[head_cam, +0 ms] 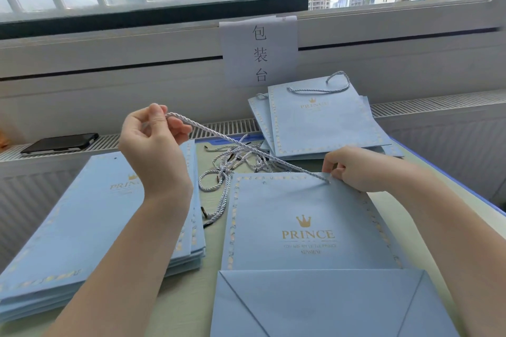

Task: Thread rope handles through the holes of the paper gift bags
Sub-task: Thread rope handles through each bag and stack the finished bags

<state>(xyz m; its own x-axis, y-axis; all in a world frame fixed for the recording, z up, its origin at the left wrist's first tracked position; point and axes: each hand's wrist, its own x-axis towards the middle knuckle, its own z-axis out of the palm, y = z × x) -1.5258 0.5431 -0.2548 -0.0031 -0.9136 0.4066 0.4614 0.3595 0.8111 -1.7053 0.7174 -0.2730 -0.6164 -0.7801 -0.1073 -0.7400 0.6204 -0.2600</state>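
Observation:
A flat light-blue paper gift bag (306,216) with a gold crown and "PRINCE" lies in front of me, its bottom flap folded up toward me. A twisted white-blue rope handle (246,146) runs taut from my raised left hand (153,142), which pinches its end, down into the hole at the bag's top right corner. My right hand (353,167) pinches the bag's top edge at that hole. A tangle of loose rope handles (232,164) lies just behind the bag.
A stack of flat blue bags (82,216) without handles lies at the left. At the back right, a pile of bags with rope handles (323,120) leans toward the wall. A black phone (60,143) rests on the radiator grille. A paper sign (258,52) hangs below the window.

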